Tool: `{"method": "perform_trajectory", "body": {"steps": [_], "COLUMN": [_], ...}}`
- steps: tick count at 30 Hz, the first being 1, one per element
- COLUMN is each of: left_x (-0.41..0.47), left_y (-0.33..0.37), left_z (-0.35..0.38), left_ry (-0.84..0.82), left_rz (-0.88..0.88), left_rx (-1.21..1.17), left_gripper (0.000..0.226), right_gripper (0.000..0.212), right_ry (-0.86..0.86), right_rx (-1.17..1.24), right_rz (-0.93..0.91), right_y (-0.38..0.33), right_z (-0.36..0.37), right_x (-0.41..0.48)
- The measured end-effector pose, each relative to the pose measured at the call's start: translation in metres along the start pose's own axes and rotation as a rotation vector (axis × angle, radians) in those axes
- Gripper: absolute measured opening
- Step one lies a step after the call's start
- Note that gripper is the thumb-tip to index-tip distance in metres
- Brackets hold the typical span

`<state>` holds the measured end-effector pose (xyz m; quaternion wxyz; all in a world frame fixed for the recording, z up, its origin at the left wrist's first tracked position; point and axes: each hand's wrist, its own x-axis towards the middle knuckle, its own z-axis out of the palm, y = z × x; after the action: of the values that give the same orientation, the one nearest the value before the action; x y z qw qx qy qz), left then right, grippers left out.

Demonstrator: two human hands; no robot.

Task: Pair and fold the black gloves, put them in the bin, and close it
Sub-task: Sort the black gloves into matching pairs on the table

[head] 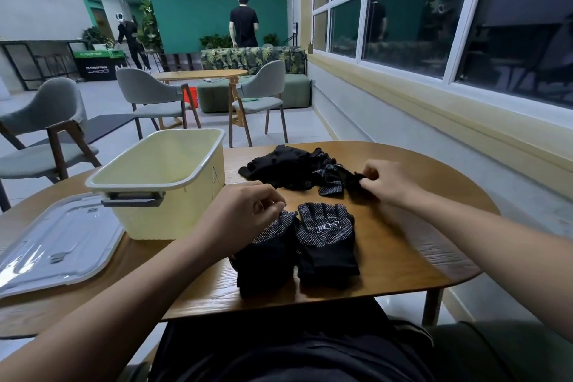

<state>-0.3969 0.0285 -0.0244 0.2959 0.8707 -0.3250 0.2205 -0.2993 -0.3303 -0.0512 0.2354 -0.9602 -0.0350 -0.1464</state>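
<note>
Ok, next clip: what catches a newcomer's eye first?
Two black dotted gloves lie side by side at the front of the round wooden table, the left hand pinching one. Behind them the right hand pinches a heap of black gloves. At left the pale yellow plastic bin stands open, its clear lid flat beside it.

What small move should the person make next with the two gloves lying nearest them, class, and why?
Probably lift the left glove and lay it over the labelled glove. The left hand pinches its fingertips, the two lie side by side, not yet stacked, and the bin stands open. The right hand pinches a loose glove at the pile.
</note>
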Motion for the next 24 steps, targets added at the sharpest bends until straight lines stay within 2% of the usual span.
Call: {"method": "perform_trajectory", "body": {"steps": [6,16,24], "left_x": [0.013,0.035,0.056], "left_y": [0.006,0.02,0.043], "left_z": [-0.003,-0.008,-0.012], "left_ry": [0.027,0.063,0.064], "left_rz": [0.026,-0.007,-0.159], "left_rx": [-0.02,-0.09,-0.238], "left_gripper": [0.008,0.014,0.016], "right_gripper": [0.011,0.021,0.05], "right_ry": [0.07,-0.021,-0.138], "right_rx": [0.165,0.435,0.561], "right_rz": [-0.001,-0.008,0.043], "right_y": [-0.023,-0.076,-0.131], "right_z": [-0.037,-0.081,-0.089], "right_x": [0.009,0.01,0.001]}}
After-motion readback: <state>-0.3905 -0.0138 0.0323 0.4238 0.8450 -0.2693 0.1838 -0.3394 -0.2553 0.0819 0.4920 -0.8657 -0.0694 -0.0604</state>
